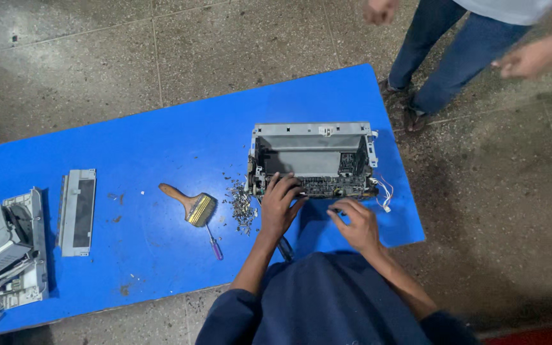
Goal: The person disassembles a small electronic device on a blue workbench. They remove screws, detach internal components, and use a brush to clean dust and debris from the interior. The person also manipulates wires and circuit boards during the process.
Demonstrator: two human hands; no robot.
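Speckled grey floor tiles spread under a long blue desk (pixel 161 147) that runs slantwise across the room. Near its right end sits an opened grey machine chassis (pixel 313 160), its lid off and its inner boards showing, its far side close to the desk's far edge.

The person's left hand (pixel 279 206) lies palm-down on the chassis's near left corner, forearm stretched straight out from a dark blue sleeve, fingers spread apart and resting on the circuit board. The right hand (pixel 356 223) hovers just in front of the chassis's near edge, wrist bent inward, fingers curled together as if pinching something too small to make out.

Just left of the chassis lies a heap of small screws and metal bits (pixel 242 206); further left, a wooden-handled brush (pixel 190 202) and a purple-handled screwdriver (pixel 214 243). Well left of the chassis lie a flat grey panel (pixel 78 211) and other machine housings (pixel 4 255) at the desk's left end. Bare blue surface stretches between.

Beyond the chassis, past the desk's right corner, another person in jeans (pixel 448 57) stands on the floor.
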